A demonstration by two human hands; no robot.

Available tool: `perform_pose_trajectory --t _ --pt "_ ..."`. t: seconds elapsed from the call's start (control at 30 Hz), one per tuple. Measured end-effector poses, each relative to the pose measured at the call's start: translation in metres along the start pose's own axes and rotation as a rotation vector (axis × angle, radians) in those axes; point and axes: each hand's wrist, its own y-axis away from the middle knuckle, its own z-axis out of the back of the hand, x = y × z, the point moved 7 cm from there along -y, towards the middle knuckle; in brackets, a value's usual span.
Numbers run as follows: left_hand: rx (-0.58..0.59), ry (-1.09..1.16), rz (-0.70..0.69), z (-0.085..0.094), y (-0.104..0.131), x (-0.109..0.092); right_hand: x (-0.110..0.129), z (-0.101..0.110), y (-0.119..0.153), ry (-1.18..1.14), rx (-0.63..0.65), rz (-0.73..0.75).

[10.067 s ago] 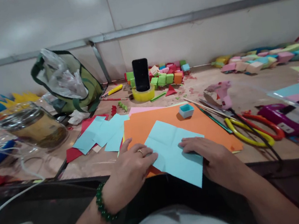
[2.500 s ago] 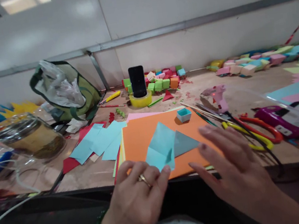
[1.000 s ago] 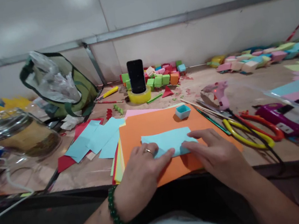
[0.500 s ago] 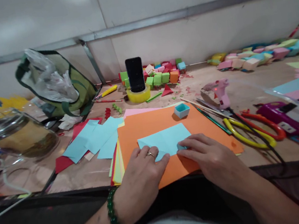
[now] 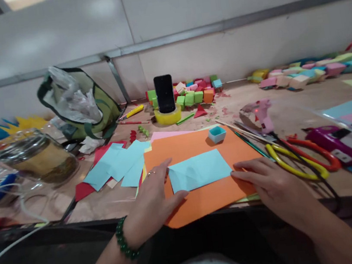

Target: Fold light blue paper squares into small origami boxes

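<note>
A light blue paper rectangle (image 5: pixel 200 170) with faint creases lies on a stack of coloured sheets topped by orange paper (image 5: pixel 202 204). My left hand (image 5: pixel 154 196) rests at the blue paper's left end, thumb and fingers spread apart, thumb near its lower left corner. At the right end my right hand (image 5: pixel 268 180) touches the corner with its fingertips, fingers extended. A small open blue paper box (image 5: pixel 217 134) stands on the orange sheet behind the rectangle.
Loose blue sheets (image 5: pixel 104 166), a jar (image 5: pixel 38 158) and a bag (image 5: pixel 93 104) are at left. Behind stands a phone (image 5: pixel 164 93) in a tape roll (image 5: pixel 168 116). To the right lie scissors (image 5: pixel 294 168), a pink glue gun (image 5: pixel 263 116) and a purple tool (image 5: pixel 337 142).
Both hands have moved apart to the ends of the blue paper, and its lower right part now lies flat and uncovered. The camera view has shifted slightly.
</note>
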Motion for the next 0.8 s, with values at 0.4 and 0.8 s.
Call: perform_pose_trajectory --t 0.4,0.8 --pt "-0.086 -0.038 0.031 0.003 -0.019 -0.006 -0.005 -0.002 0.003 -0.030 -0.015 -0.044" --pt "-0.237 -0.105 -0.659 0.023 0.035 -0.081 0.038 0.037 -0.016 0.044 -0.306 -0.015"
